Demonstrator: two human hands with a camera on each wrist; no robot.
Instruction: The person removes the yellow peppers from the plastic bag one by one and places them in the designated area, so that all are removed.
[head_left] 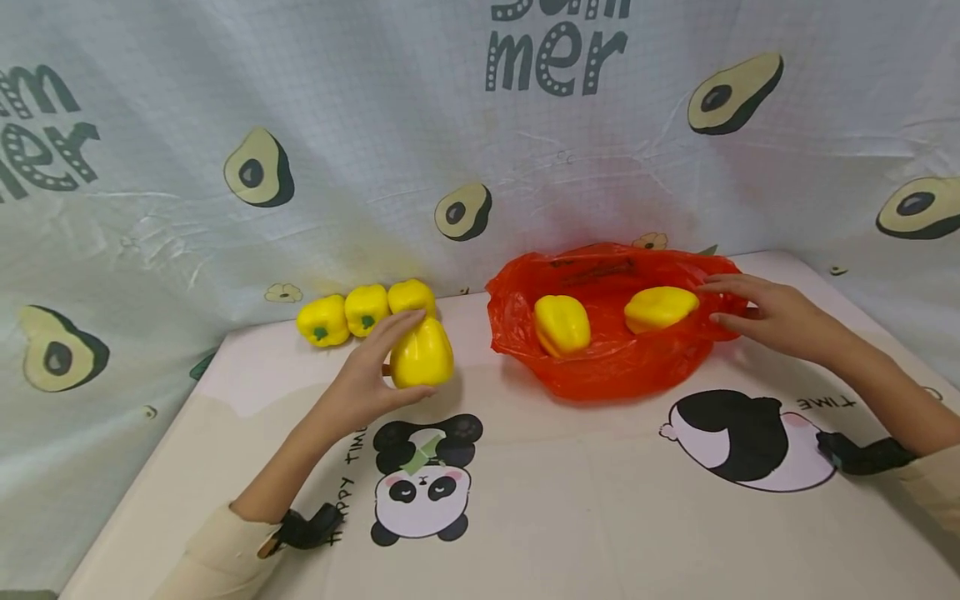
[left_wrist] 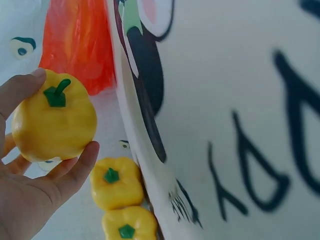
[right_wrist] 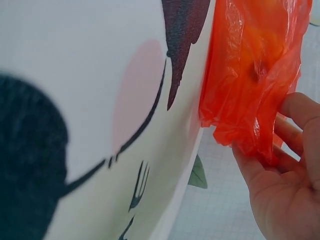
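My left hand (head_left: 367,375) holds a yellow bell pepper (head_left: 422,354) between thumb and fingers, above the table. The left wrist view shows that pepper's green stem (left_wrist: 57,94) facing the camera. Three more yellow peppers (head_left: 366,308) sit in a row behind this hand. At the right, an open red plastic bag (head_left: 607,375) has two yellow peppers inside, one on the left (head_left: 562,325) and one on the right (head_left: 660,308). My right hand (head_left: 780,317) grips the bag's right edge, with thumb and fingers around the crumpled plastic (right_wrist: 250,135) in the right wrist view.
A pale tablecloth (head_left: 555,517) printed with pandas covers the table. Behind it hangs a white sheet (head_left: 360,108) with avocado prints, close to the table's back edge. The bag stands near that back edge.
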